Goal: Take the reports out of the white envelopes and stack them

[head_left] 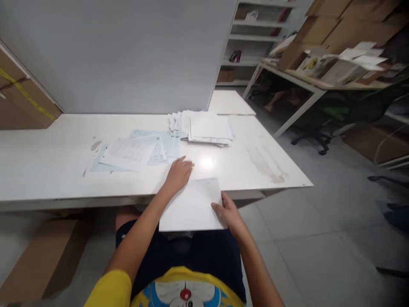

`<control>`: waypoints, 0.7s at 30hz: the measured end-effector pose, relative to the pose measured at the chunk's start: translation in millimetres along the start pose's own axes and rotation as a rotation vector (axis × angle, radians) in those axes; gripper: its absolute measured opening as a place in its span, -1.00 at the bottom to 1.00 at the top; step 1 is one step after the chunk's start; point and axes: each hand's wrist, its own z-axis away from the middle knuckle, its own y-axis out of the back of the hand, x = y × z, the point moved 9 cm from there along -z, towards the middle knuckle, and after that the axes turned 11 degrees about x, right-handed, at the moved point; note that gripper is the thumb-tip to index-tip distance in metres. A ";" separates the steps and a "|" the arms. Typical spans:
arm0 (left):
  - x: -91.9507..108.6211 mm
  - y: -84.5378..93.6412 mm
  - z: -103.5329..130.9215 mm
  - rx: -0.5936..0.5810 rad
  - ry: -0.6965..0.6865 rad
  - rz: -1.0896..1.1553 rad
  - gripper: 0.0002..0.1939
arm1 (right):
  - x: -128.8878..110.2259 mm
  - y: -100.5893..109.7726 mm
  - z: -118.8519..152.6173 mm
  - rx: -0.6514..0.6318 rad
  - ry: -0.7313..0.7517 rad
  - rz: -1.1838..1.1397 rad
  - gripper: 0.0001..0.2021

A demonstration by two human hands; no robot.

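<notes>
A white sheet or thin stack of paper juts over the table's front edge above my lap. Its right edge is gripped by my right hand, thumb on top and fingers beneath. My left hand hovers at or just above the tabletop by the paper's upper left corner, fingers loosely stretched out and holding nothing visible. Beyond it, a pile of white papers lies near the partition. Left of that pile, printed sheets overlap some light blue sheets.
The white table has grey smudges and a grey partition at its back. Taped cardboard boxes stand at the left, with another box on the floor. A second table with boxes and a chair are at right.
</notes>
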 end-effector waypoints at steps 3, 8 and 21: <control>-15.2 -1.4 9.2 0.022 0.084 -0.014 -0.67 | -13.8 -8.9 -2.9 -0.031 0.017 -0.015 -0.67; -8.3 10.1 4.0 -0.064 0.151 -0.012 -0.67 | -63.5 -6.8 -19.1 -0.092 0.127 0.182 -0.70; -177.1 137.2 86.8 0.126 0.572 -0.645 -0.35 | -149.9 65.3 -187.4 0.455 0.252 0.009 -0.66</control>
